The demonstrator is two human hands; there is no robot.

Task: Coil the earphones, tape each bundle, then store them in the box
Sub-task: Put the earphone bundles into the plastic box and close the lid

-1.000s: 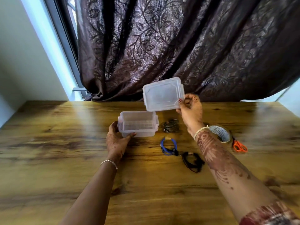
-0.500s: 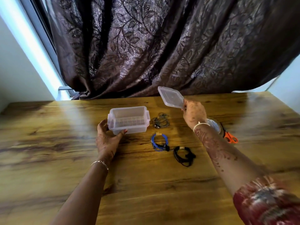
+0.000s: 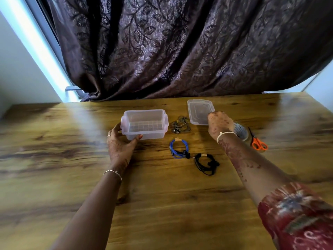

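Note:
The clear plastic box stands open and empty on the wooden table. My left hand grips its near left corner, thumb on the front wall. The clear lid lies flat on the table to the right of the box, and my right hand holds its near right edge with curled fingers. Three coiled earphone bundles lie between the hands: a grey one beside the box, a blue one with a tape band, and a black one with a tape band.
A tape roll sits partly hidden behind my right wrist, with orange-handled scissors to its right. A dark patterned curtain hangs along the table's far edge. Bare wooden table stretches toward me.
My right hand has lowered the lid from the air down flat onto the table, right of the box. My left hand stays on the box.

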